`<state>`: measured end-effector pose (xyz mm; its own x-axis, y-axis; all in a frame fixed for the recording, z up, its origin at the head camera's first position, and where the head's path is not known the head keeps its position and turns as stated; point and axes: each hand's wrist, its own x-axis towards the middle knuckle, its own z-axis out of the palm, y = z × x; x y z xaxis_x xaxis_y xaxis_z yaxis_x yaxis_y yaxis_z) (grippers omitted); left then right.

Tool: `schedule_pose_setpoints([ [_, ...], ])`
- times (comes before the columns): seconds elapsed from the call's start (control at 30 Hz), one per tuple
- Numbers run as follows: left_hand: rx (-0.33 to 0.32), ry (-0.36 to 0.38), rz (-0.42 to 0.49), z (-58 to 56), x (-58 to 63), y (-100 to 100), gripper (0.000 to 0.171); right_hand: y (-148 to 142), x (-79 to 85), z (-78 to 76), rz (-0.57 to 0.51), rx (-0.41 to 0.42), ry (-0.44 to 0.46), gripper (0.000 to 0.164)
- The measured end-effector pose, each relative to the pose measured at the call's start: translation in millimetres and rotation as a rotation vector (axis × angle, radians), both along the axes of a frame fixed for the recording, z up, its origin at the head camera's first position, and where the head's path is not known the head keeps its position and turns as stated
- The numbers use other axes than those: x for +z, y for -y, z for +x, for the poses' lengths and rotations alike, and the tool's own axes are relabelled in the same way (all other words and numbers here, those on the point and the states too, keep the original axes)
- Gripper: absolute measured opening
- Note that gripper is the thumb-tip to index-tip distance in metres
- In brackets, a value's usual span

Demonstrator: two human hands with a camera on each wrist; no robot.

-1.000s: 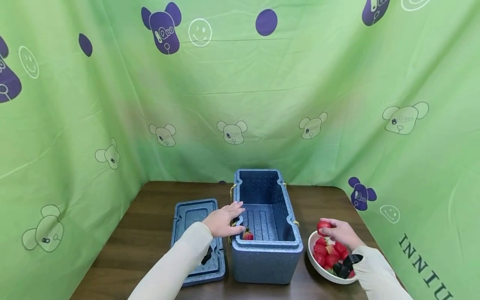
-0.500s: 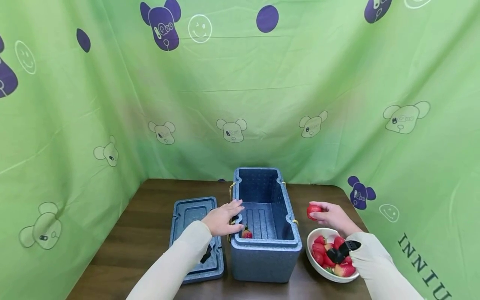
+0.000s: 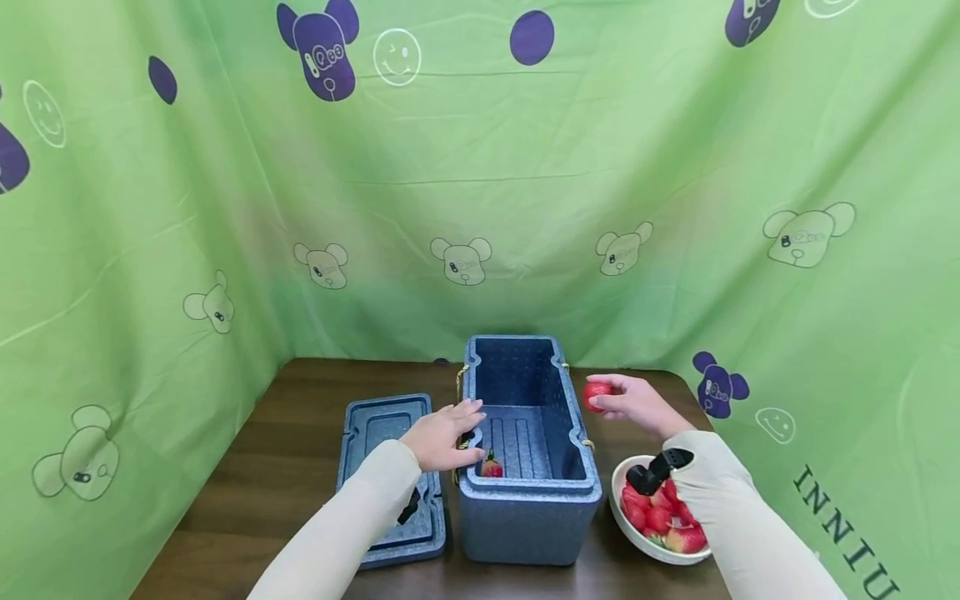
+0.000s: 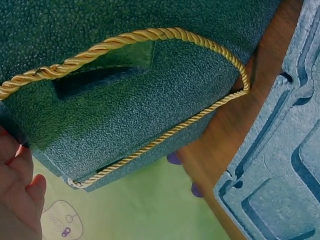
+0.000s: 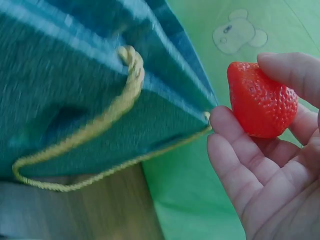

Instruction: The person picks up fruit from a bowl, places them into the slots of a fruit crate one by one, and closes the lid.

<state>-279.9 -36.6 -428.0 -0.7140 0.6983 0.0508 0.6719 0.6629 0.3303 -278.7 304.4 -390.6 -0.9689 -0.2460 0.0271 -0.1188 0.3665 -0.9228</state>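
A red strawberry [image 5: 262,100] is pinched between the thumb and fingers of my right hand [image 3: 633,403]. That hand is raised beside the right wall of a blue-grey foam box [image 3: 532,525], which stands without its lid. My left hand [image 3: 442,437] rests on the box's left rim, fingers straight and reaching over the edge. Inside, in the near left corner, lies another strawberry [image 3: 492,468] with a green top. A white bowl [image 3: 637,540] of several strawberries [image 3: 660,521] stands to the right of the box, partly covered by my right sleeve and the black wrist camera.
The box's lid [image 3: 390,417] lies on the brown wooden table [image 3: 285,467] left of the box, partly under my left arm. Yellow rope handles [image 4: 175,34] loop along both box sides. Behind everything hangs a green printed curtain [image 3: 465,167].
My right hand has lifted a strawberry out of the bowl and carried it left and away from me, to beside the box. My left hand has stayed on the rim.
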Motion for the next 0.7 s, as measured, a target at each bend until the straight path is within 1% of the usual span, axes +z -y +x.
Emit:
schedule_pose_setpoints([
  [0.07, -0.011, -0.010, -0.005, 0.0, 0.9, 1, 0.064, 5, 1.6, -4.0, -0.012, 0.011, 0.017, 0.054],
  [0.23, -0.049, -0.077, -0.046, -3.2, 0.0, 3, 0.064, 13, 5.1, -14.6, -0.031, 0.049, 0.130, 0.052],
  [0.3, -0.075, -0.109, -0.066, -4.6, -0.2, 4, 0.064, 15, 6.2, -17.9, -0.026, 0.073, 0.175, 0.053],
  [0.4, -0.127, -0.165, -0.088, -5.5, -0.2, 4, 0.061, 19, 8.1, -21.7, -0.029, 0.093, 0.218, 0.053],
  [0.5, -0.161, -0.205, -0.103, -5.6, -0.5, 5, 0.060, 23, 10.5, -25.3, -0.067, 0.091, 0.257, 0.052],
  [0.57, -0.166, -0.212, -0.105, -5.1, -0.9, 5, 0.061, 25, 11.8, -27.6, -0.110, 0.081, 0.274, 0.052],
  [0.7, -0.155, -0.196, -0.106, -3.8, -1.6, 4, 0.064, 27, 12.8, -32.5, -0.191, 0.053, 0.266, 0.053],
])
